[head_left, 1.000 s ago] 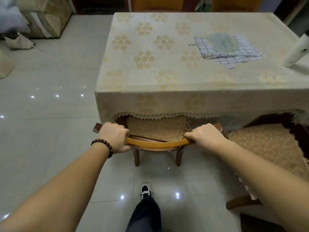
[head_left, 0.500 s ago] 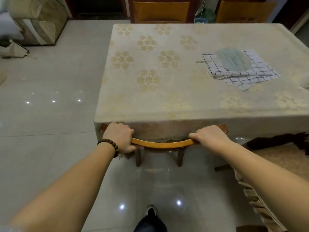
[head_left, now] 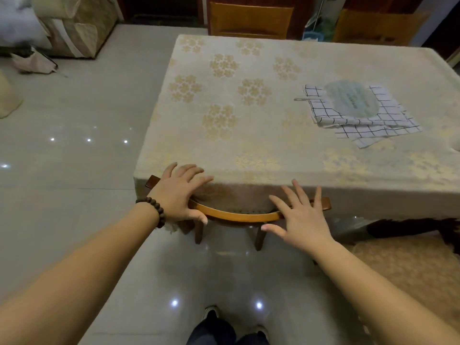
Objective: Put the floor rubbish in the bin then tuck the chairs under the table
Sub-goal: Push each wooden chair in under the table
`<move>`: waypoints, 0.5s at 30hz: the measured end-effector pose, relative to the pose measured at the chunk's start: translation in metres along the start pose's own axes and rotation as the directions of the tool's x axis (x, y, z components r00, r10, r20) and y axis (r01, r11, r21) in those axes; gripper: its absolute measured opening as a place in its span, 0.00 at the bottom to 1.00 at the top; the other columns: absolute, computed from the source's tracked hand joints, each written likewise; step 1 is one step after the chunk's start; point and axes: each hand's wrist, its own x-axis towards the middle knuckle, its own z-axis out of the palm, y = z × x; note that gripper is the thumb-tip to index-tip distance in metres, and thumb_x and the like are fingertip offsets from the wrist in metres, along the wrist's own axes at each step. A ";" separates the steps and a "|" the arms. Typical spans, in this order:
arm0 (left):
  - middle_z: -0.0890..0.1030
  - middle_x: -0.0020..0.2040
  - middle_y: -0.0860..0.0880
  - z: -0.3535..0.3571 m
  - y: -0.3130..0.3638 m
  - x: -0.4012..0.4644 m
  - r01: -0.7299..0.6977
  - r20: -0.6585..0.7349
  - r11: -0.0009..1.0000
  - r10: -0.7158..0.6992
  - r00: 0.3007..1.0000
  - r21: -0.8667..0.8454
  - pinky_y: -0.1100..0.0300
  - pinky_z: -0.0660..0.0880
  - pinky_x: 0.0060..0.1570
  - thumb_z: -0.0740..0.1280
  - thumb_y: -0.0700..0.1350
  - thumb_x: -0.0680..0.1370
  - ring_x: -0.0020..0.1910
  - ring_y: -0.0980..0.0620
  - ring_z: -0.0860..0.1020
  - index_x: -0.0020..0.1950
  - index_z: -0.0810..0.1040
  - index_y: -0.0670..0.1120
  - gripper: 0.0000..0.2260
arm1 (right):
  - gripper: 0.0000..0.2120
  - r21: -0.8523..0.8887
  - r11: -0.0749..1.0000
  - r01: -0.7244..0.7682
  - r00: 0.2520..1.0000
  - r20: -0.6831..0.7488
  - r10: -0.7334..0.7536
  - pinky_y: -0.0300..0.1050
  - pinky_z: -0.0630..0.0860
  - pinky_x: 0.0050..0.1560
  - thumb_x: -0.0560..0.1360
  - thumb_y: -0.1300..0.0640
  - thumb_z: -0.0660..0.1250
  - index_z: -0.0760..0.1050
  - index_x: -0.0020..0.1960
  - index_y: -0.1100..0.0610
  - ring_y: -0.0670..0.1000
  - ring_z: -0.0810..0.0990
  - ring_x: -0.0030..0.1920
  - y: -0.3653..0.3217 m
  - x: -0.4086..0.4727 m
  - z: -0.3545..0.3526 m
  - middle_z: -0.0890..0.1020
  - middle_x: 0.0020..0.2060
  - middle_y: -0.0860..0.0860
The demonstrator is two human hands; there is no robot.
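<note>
the chair sits pushed in under the near edge of the desk, only its curved back rail and rear legs showing below the cloth. the left hand rests its palm on the rail near the desk's corner with fingers spread, gripping nothing. the right hand hovers open just off the rail, holding nothing. this chair looks done; best to lift both hands clear without tugging the cloth, then turn to the cushioned chair right of it.
</note>
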 end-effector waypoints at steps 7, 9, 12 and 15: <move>0.59 0.73 0.44 0.014 -0.010 -0.017 0.572 0.005 0.675 -0.645 0.764 -0.466 0.47 0.60 0.69 0.61 0.77 0.53 0.72 0.44 0.57 0.75 0.54 0.44 0.59 | 0.50 0.280 0.851 -0.444 0.871 -0.088 0.483 0.69 0.35 0.70 0.65 0.20 0.35 0.39 0.77 0.50 0.60 0.33 0.74 -0.014 0.008 0.005 0.37 0.75 0.59; 0.67 0.65 0.45 0.016 -0.006 -0.018 0.588 0.001 0.626 -0.684 0.729 -0.513 0.49 0.69 0.62 0.61 0.78 0.52 0.65 0.45 0.66 0.70 0.63 0.44 0.56 | 0.49 0.264 0.855 -0.446 0.872 -0.089 0.482 0.69 0.34 0.69 0.65 0.21 0.35 0.39 0.77 0.49 0.61 0.36 0.75 -0.015 0.010 0.008 0.40 0.76 0.58; 0.70 0.58 0.47 0.018 0.003 -0.023 0.592 -0.040 0.602 -0.718 0.695 -0.535 0.51 0.73 0.55 0.61 0.79 0.51 0.58 0.47 0.70 0.64 0.69 0.45 0.52 | 0.48 0.266 0.875 -0.404 0.894 -0.085 0.439 0.67 0.31 0.69 0.65 0.20 0.35 0.38 0.77 0.46 0.60 0.37 0.75 -0.006 0.009 0.013 0.38 0.76 0.55; 0.69 0.58 0.47 0.030 0.025 -0.037 0.614 -0.096 0.574 -0.768 0.634 -0.542 0.51 0.74 0.55 0.62 0.78 0.56 0.58 0.47 0.69 0.65 0.67 0.45 0.49 | 0.46 0.249 0.907 -0.341 0.923 -0.097 0.374 0.66 0.31 0.69 0.64 0.19 0.34 0.34 0.75 0.42 0.59 0.35 0.75 0.009 0.008 0.017 0.35 0.76 0.52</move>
